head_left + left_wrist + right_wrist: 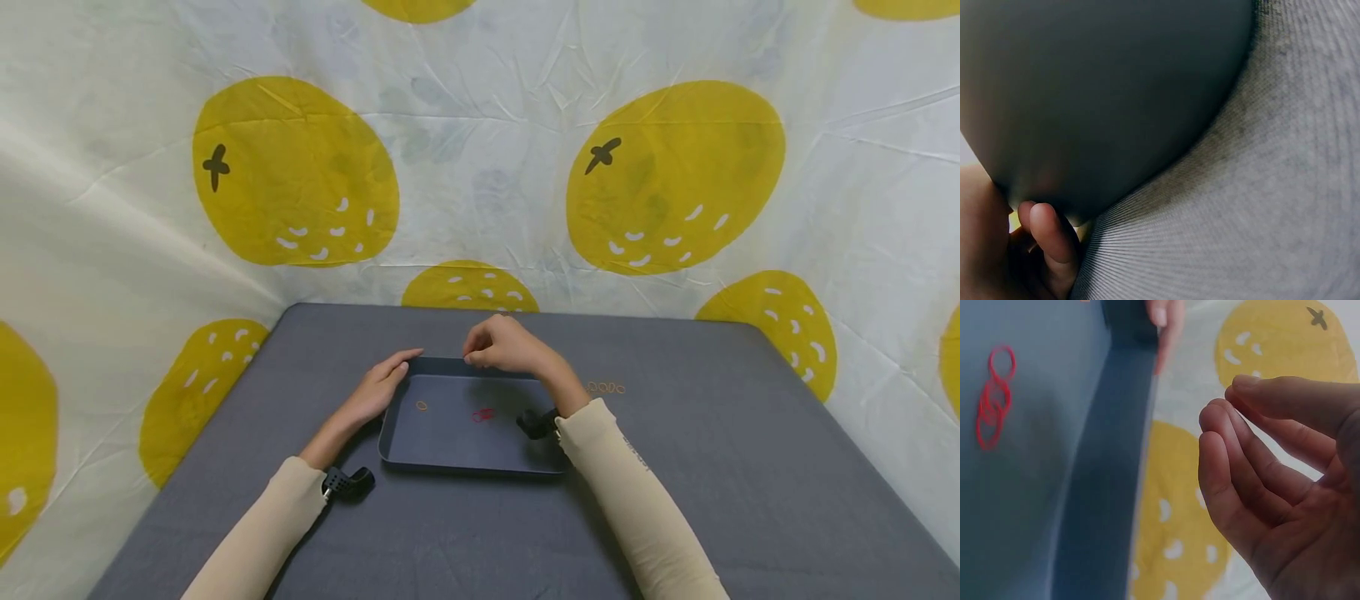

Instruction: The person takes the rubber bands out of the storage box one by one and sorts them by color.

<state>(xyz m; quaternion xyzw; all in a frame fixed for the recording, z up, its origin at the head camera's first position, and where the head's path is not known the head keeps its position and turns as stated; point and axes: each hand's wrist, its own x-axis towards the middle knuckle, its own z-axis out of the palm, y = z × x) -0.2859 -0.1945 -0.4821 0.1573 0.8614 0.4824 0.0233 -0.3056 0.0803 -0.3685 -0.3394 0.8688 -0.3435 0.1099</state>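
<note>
A shallow dark blue-grey tray [450, 446] lies on the table. My left hand [375, 390] rests against its far left corner, fingers mostly straight along the outside; several fingertips [1049, 232] show beside the tray wall in the left wrist view. Over the far rim hovers my right hand [506, 343], its fingers loosely bent and nothing visible between thumb and fingers [1215, 464]. Thin red rings [483, 414] lie overlapping inside the tray; the right wrist view shows them in a row. One yellow-orange ring [422, 406] lies to their left.
Several orange rings [606, 388] lie in a row on the grey tablecloth [712, 458], right of the tray and beside my right forearm. Behind the table hangs a white curtain [480, 167] printed with large yellow fruit.
</note>
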